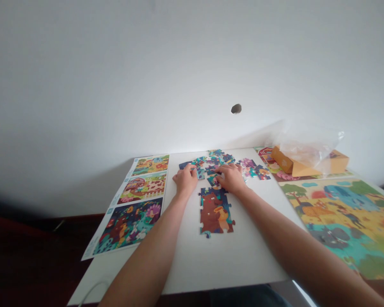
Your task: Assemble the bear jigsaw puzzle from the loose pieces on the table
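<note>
Loose jigsaw puzzle pieces (215, 159) in dark blue, teal and purple lie in a pile at the back of the white table. My left hand (186, 179) is at the pile's left side, fingers bent and closed on a puzzle piece at its edge. At the pile's front, my right hand (232, 177) has its thumb and fingers closed on another piece, partly hidden by the hand. Nearer to me, between my forearms, lies a joined section of puzzle (213, 212) with a brown bear and an orange-yellow jar.
A reference sheet (118, 200) with three pictures lies on the left. At right is an assembled animal puzzle (345, 221). Behind it, a yellow box (297, 165) with a clear plastic bag (310, 147) rests on another farm puzzle (267, 157). A white wall (179, 85) stands behind.
</note>
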`<move>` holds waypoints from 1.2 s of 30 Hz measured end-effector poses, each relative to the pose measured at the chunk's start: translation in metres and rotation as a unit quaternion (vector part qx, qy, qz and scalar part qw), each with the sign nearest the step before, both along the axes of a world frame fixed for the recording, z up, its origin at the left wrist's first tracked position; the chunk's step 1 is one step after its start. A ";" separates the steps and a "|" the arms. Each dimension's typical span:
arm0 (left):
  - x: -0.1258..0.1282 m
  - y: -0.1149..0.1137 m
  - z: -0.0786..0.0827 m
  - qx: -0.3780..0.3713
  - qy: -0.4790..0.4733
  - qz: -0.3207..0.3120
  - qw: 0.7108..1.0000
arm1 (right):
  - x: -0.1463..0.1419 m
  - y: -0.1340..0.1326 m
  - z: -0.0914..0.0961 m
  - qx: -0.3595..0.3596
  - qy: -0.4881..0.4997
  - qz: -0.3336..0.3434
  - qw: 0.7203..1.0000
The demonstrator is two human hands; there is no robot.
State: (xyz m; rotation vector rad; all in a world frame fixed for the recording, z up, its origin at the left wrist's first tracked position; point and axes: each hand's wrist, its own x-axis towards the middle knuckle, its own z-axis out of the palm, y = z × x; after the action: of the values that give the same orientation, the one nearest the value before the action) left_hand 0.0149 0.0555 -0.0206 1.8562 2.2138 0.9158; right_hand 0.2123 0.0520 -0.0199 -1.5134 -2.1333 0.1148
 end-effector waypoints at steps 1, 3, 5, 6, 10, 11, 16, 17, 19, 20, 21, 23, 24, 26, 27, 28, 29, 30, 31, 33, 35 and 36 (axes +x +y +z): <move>0.000 0.000 0.000 0.000 0.001 0.002 1.000 | 0.001 0.000 0.000 -0.001 -0.002 -0.013 1.000; -0.001 0.001 -0.001 0.011 -0.012 0.001 1.000 | 0.002 0.000 0.001 -0.002 -0.005 -0.036 0.999; -0.002 0.001 -0.002 0.037 -0.047 -0.011 0.998 | 0.002 0.000 0.002 -0.001 0.001 -0.041 0.999; -0.002 0.001 -0.002 0.055 -0.070 -0.026 0.996 | 0.002 0.000 0.003 0.001 0.009 -0.037 0.999; -0.002 0.001 -0.005 0.113 -0.149 -0.137 0.973 | 0.001 -0.002 0.007 0.019 0.038 0.030 0.999; -0.001 0.001 -0.006 0.118 -0.160 -0.164 0.966 | 0.001 -0.003 0.007 0.023 0.036 0.051 0.998; 0.001 0.000 -0.008 0.129 -0.175 -0.226 0.949 | -0.002 -0.004 0.005 0.028 0.013 0.099 0.995; 0.001 0.000 -0.008 0.132 -0.175 -0.228 0.949 | -0.002 -0.003 0.005 0.026 0.012 0.097 0.995; 0.001 -0.001 -0.007 0.135 -0.172 -0.230 0.948 | -0.002 -0.003 0.004 0.022 0.011 0.094 0.995; 0.001 -0.001 -0.006 0.135 -0.169 -0.228 0.950 | -0.002 -0.003 0.004 0.022 0.011 0.094 0.995; 0.001 -0.002 -0.006 0.134 -0.164 -0.223 0.951 | -0.002 -0.003 0.004 0.023 0.012 0.094 0.995; 0.002 -0.003 -0.004 0.130 -0.151 -0.209 0.957 | -0.002 -0.003 0.005 0.028 0.014 0.096 0.995; 0.002 -0.004 -0.003 0.128 -0.144 -0.199 0.961 | -0.002 -0.004 0.005 0.030 0.015 0.097 0.995; 0.003 -0.005 0.000 0.119 -0.129 -0.179 0.968 | -0.002 -0.004 0.005 0.033 0.016 0.101 0.994; 0.004 -0.006 0.001 0.113 -0.121 -0.166 0.972 | -0.003 -0.005 0.005 0.035 0.016 0.104 0.994; 0.004 -0.006 0.003 0.106 -0.111 -0.149 0.977 | -0.003 -0.005 0.005 0.036 0.016 0.108 0.993; 0.004 -0.007 0.005 0.098 -0.098 -0.127 0.982 | -0.003 -0.005 0.005 0.037 0.016 0.112 0.993; 0.004 -0.007 0.006 0.087 -0.085 -0.100 0.988 | -0.003 -0.006 0.005 0.037 0.017 0.117 0.992; 0.004 -0.007 0.007 0.074 -0.071 -0.071 0.992 | -0.003 -0.006 0.005 0.037 0.017 0.122 0.992; 0.003 -0.007 0.009 0.046 -0.047 -0.020 0.998 | -0.003 -0.006 0.006 0.035 0.018 0.127 0.991; 0.002 -0.007 0.009 0.019 -0.030 0.007 0.999 | -0.003 -0.006 0.007 0.031 0.019 0.127 0.991; 0.001 -0.006 0.009 0.011 -0.025 0.012 1.000 | -0.003 -0.006 0.008 0.026 0.019 0.126 0.992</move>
State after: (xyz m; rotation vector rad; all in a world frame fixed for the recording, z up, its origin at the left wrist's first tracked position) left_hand 0.0163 0.0492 -0.0118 1.7998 2.2103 0.9832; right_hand 0.2091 0.0459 -0.0121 -1.1986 -2.2691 0.1741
